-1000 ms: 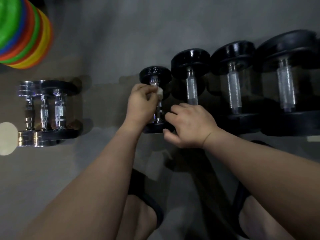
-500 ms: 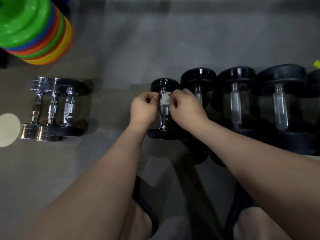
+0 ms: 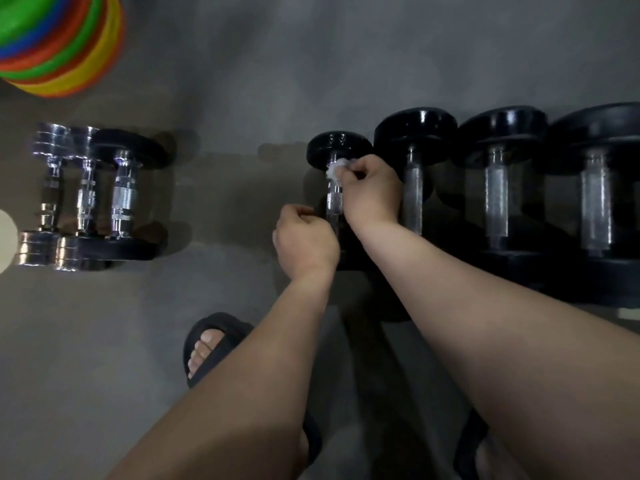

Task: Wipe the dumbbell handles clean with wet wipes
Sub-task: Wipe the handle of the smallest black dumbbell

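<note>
A row of black dumbbells with knurled steel handles lies on the grey floor. The smallest dumbbell [image 3: 335,202] is at the left end of the row. My right hand [image 3: 370,194] pinches a crumpled white wet wipe [image 3: 335,169] against the top of its handle, just below the upper black head. My left hand [image 3: 304,240] sits lower and to the left of that handle with its fingers curled; I cannot see whether it holds anything or touches the lower head. Larger dumbbells [image 3: 414,195], [image 3: 497,199], [image 3: 595,202] lie to the right.
Three small dumbbells, two chrome and one with black heads [image 3: 86,199], lie together at the left. A stack of coloured discs [image 3: 59,43] sits at the top left. A pale round object [image 3: 5,240] is at the left edge. My sandalled foot [image 3: 211,348] stands below my arms.
The wipe passed from my left hand to my right hand. My right hand rose to the handle's upper end; my left hand dropped down and left, away from the wipe.
</note>
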Tool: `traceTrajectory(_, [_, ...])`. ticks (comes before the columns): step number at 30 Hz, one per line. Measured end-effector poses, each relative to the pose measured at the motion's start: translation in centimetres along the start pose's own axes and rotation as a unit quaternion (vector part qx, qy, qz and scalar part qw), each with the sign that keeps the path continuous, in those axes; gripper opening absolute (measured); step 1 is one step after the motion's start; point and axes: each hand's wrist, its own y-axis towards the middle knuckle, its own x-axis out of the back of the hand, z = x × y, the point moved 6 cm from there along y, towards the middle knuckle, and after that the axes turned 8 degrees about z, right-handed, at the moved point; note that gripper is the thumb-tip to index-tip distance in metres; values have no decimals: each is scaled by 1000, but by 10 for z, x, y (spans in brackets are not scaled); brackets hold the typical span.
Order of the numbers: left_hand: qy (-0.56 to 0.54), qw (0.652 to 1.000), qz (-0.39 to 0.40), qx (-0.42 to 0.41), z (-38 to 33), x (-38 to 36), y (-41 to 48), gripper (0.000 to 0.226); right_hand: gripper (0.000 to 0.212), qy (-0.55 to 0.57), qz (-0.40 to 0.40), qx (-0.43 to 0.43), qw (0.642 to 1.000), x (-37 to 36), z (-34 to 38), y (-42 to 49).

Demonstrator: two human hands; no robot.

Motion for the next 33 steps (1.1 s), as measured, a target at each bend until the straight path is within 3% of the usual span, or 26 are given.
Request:
traceTrajectory(4, [8, 1000, -11, -7, 3, -1, 0, 26, 12, 120, 74, -140, 980, -13, -24, 13])
traceTrajectory(7, [8, 1000, -23, -16, 2, -1, 1, 26, 10, 196, 129, -185, 954, -20, -30, 15])
traceTrajectory(12, [7, 1000, -29, -7, 2, 0, -1, 27, 23, 152, 181, -192, 953, -11, -33, 14])
traceTrajectory(18, [-10, 998, -54, -26, 0, 3, -3, 26, 23, 130, 153, -150, 968, -3, -18, 22])
traceTrajectory(24, [-35, 996, -77, -23, 4, 5, -7, 26, 27, -79, 243, -131, 958, 10, -21, 3])
traceTrajectory(28, [-42, 995, -82, -24, 6, 3, -7, 26, 20, 1, 270, -173, 947, 9, -10, 4])
traceTrajectory(33, [-44, 995, -88, -21, 7, 4, -5, 25, 23, 71, 170, -148, 972, 8, -13, 8])
